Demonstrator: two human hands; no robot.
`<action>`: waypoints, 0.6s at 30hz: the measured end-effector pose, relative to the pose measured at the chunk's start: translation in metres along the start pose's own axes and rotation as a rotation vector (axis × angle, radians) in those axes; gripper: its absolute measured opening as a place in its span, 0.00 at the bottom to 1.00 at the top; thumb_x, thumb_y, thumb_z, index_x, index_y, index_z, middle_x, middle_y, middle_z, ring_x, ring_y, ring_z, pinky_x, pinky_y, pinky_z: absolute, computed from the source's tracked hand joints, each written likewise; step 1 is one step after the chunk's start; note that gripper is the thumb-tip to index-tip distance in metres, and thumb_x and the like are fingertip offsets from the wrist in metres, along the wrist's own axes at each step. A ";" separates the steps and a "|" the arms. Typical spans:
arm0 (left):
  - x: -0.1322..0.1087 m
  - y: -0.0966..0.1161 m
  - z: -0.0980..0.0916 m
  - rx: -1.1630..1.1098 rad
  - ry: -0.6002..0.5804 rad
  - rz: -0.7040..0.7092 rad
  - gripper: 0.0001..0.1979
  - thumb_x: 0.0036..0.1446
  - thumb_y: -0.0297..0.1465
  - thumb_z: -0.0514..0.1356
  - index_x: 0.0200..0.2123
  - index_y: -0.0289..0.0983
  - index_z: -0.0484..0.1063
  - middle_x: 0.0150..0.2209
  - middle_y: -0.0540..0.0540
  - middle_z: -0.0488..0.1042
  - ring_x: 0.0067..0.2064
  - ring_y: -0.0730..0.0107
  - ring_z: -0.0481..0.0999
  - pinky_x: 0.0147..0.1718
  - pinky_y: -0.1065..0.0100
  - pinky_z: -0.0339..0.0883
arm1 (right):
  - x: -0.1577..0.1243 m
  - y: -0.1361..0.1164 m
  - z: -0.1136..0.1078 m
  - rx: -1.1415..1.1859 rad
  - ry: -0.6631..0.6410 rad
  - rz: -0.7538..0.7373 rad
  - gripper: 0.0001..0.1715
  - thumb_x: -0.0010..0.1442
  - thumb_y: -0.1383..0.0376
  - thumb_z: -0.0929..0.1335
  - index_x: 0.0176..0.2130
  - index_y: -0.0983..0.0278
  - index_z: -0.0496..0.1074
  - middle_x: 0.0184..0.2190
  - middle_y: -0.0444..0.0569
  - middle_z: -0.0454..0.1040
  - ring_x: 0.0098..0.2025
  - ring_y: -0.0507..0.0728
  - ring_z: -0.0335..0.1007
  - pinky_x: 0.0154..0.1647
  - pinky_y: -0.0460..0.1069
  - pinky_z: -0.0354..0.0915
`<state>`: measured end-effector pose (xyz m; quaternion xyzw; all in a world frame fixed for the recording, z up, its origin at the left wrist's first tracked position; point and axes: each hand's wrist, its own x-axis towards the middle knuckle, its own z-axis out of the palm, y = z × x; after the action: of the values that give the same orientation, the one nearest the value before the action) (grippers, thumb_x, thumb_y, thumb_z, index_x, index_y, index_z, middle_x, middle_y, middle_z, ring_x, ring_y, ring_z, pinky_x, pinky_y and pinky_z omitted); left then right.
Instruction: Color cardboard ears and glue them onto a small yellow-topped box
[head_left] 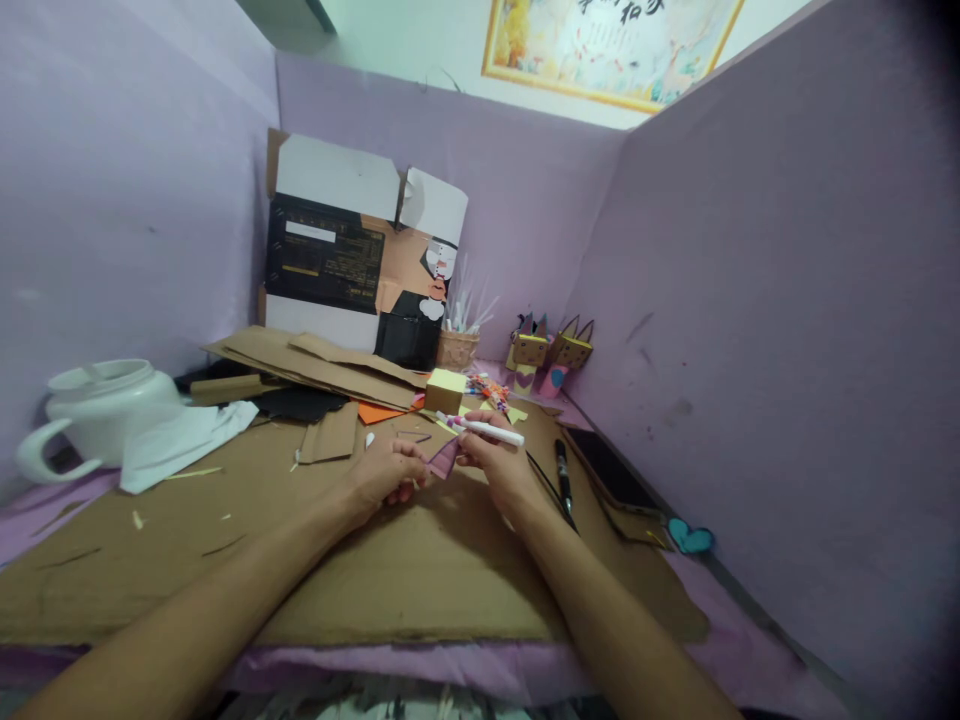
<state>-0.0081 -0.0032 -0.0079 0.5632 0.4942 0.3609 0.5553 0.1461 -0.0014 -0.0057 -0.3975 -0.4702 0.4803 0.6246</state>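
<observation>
My right hand (499,455) is closed around a white marker pen (495,431), its purple end pointing left. A small triangular piece of cardboard (444,458), coloured purple on its face, is pinched in the fingers of my left hand (390,472). The right fingertips are close to its right edge; whether they touch it I cannot tell. Just behind the hands lies another cardboard triangle outlined in purple (414,436). A small box with a yellow top (445,388) stands beyond them. The white pen cap (370,440) appears to lie left of the triangle.
A cardboard sheet (337,590) covers the table. A white teapot (112,410) and crumpled tissue (184,445) stand left. Flattened cardboard (322,365) lies behind. To the right are a black marker (563,475), a phone (611,468) and a teal heart (690,537). Cardboard figures (530,352) stand at the back.
</observation>
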 end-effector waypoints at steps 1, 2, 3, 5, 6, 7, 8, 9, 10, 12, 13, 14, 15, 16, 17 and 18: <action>0.000 0.000 0.000 0.002 0.002 0.004 0.05 0.35 0.28 0.57 0.21 0.33 0.67 0.16 0.53 0.67 0.14 0.82 0.58 0.12 0.77 0.45 | 0.000 0.000 0.000 0.024 -0.009 0.027 0.15 0.38 0.70 0.69 0.31 0.62 0.66 0.23 0.38 0.69 0.23 0.48 0.64 0.22 0.43 0.63; 0.000 0.001 0.000 0.004 0.005 0.007 0.05 0.35 0.28 0.57 0.21 0.34 0.67 0.16 0.53 0.67 0.13 0.82 0.57 0.12 0.77 0.45 | 0.000 -0.001 0.000 0.052 -0.018 0.060 0.16 0.37 0.70 0.69 0.31 0.62 0.66 0.22 0.38 0.69 0.22 0.48 0.64 0.22 0.43 0.63; 0.000 0.001 0.000 0.006 0.009 0.010 0.04 0.35 0.28 0.57 0.20 0.34 0.67 0.15 0.54 0.67 0.13 0.82 0.57 0.12 0.77 0.45 | 0.000 -0.001 0.000 0.084 -0.026 0.098 0.16 0.36 0.71 0.69 0.31 0.62 0.66 0.22 0.38 0.69 0.21 0.48 0.63 0.21 0.43 0.63; -0.001 0.002 0.000 0.007 0.017 0.018 0.05 0.35 0.29 0.57 0.20 0.34 0.67 0.15 0.54 0.67 0.13 0.82 0.56 0.12 0.77 0.44 | 0.002 -0.002 -0.002 0.151 -0.034 0.175 0.17 0.35 0.71 0.70 0.30 0.62 0.66 0.21 0.38 0.70 0.19 0.47 0.63 0.20 0.42 0.62; -0.001 0.003 0.000 0.004 0.017 0.025 0.05 0.34 0.29 0.58 0.20 0.34 0.67 0.15 0.54 0.67 0.13 0.82 0.56 0.12 0.76 0.44 | 0.002 -0.003 -0.002 0.183 -0.031 0.213 0.18 0.35 0.71 0.70 0.30 0.63 0.66 0.20 0.38 0.70 0.19 0.47 0.62 0.20 0.42 0.62; -0.001 0.003 0.001 -0.002 0.013 0.033 0.06 0.34 0.30 0.58 0.21 0.34 0.67 0.15 0.54 0.67 0.13 0.82 0.56 0.12 0.76 0.44 | 0.003 -0.003 -0.003 0.211 -0.026 0.251 0.18 0.35 0.71 0.70 0.30 0.63 0.66 0.20 0.39 0.70 0.18 0.47 0.63 0.20 0.42 0.63; -0.001 0.004 0.001 -0.010 0.005 0.042 0.06 0.34 0.30 0.58 0.21 0.34 0.67 0.15 0.54 0.67 0.13 0.83 0.56 0.12 0.76 0.44 | 0.003 -0.003 -0.003 0.232 -0.022 0.280 0.18 0.35 0.71 0.70 0.30 0.63 0.66 0.20 0.39 0.70 0.18 0.47 0.63 0.20 0.43 0.63; -0.002 0.004 0.001 -0.016 -0.003 0.050 0.07 0.34 0.30 0.58 0.21 0.34 0.67 0.15 0.54 0.67 0.13 0.83 0.56 0.12 0.76 0.44 | 0.004 -0.003 -0.003 0.243 -0.022 0.294 0.18 0.35 0.71 0.70 0.30 0.63 0.66 0.20 0.39 0.70 0.18 0.47 0.63 0.20 0.43 0.63; -0.002 0.004 0.002 -0.018 -0.008 0.054 0.07 0.33 0.30 0.58 0.21 0.34 0.68 0.15 0.54 0.67 0.13 0.83 0.56 0.12 0.76 0.43 | 0.004 -0.003 -0.004 0.241 -0.025 0.289 0.18 0.35 0.71 0.70 0.31 0.63 0.66 0.20 0.39 0.70 0.18 0.47 0.63 0.20 0.43 0.63; -0.002 0.003 0.002 -0.008 -0.002 0.048 0.06 0.33 0.30 0.57 0.20 0.34 0.68 0.15 0.53 0.66 0.13 0.83 0.55 0.12 0.76 0.43 | 0.004 -0.003 -0.005 0.194 -0.047 0.233 0.18 0.35 0.71 0.71 0.31 0.62 0.66 0.21 0.39 0.71 0.20 0.48 0.65 0.22 0.43 0.64; -0.001 0.003 0.002 0.006 0.012 0.039 0.05 0.33 0.29 0.56 0.19 0.34 0.67 0.14 0.54 0.66 0.12 0.83 0.55 0.12 0.76 0.43 | 0.004 -0.003 -0.005 0.154 -0.062 0.195 0.18 0.35 0.70 0.71 0.31 0.62 0.66 0.21 0.39 0.71 0.21 0.48 0.66 0.23 0.43 0.64; -0.001 0.003 0.001 0.025 0.030 0.028 0.04 0.33 0.28 0.55 0.18 0.34 0.66 0.13 0.54 0.65 0.12 0.82 0.55 0.11 0.76 0.43 | 0.004 -0.004 -0.006 0.107 -0.073 0.159 0.18 0.37 0.69 0.71 0.31 0.63 0.66 0.22 0.40 0.71 0.21 0.49 0.66 0.23 0.44 0.64; 0.000 0.003 0.000 0.046 0.053 0.020 0.03 0.32 0.27 0.54 0.17 0.34 0.66 0.12 0.54 0.64 0.12 0.82 0.55 0.11 0.77 0.43 | 0.005 -0.004 -0.008 0.055 -0.075 0.132 0.17 0.39 0.67 0.71 0.32 0.63 0.67 0.23 0.41 0.72 0.22 0.49 0.67 0.24 0.44 0.64; 0.001 0.004 -0.001 0.068 0.078 0.015 0.02 0.32 0.27 0.54 0.16 0.34 0.65 0.11 0.54 0.63 0.12 0.82 0.55 0.11 0.77 0.43 | 0.006 -0.005 -0.010 -0.002 -0.071 0.111 0.15 0.41 0.64 0.70 0.33 0.63 0.67 0.23 0.42 0.72 0.23 0.50 0.68 0.24 0.45 0.64; 0.001 0.005 -0.003 0.088 0.107 0.009 0.02 0.32 0.27 0.53 0.15 0.34 0.64 0.10 0.54 0.62 0.11 0.81 0.55 0.11 0.76 0.43 | 0.008 -0.005 -0.013 -0.070 -0.057 0.084 0.15 0.44 0.62 0.69 0.34 0.63 0.68 0.23 0.43 0.72 0.23 0.51 0.68 0.25 0.46 0.64; 0.001 0.006 -0.005 0.101 0.136 0.006 0.01 0.32 0.26 0.53 0.14 0.34 0.63 0.10 0.54 0.61 0.11 0.81 0.55 0.10 0.76 0.43 | 0.009 -0.005 -0.016 -0.165 -0.047 0.038 0.15 0.47 0.60 0.68 0.36 0.64 0.69 0.24 0.44 0.72 0.23 0.52 0.69 0.25 0.47 0.64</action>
<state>-0.0114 0.0001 -0.0014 0.5660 0.5467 0.3748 0.4902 0.1632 0.0056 -0.0032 -0.4452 -0.5151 0.4609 0.5693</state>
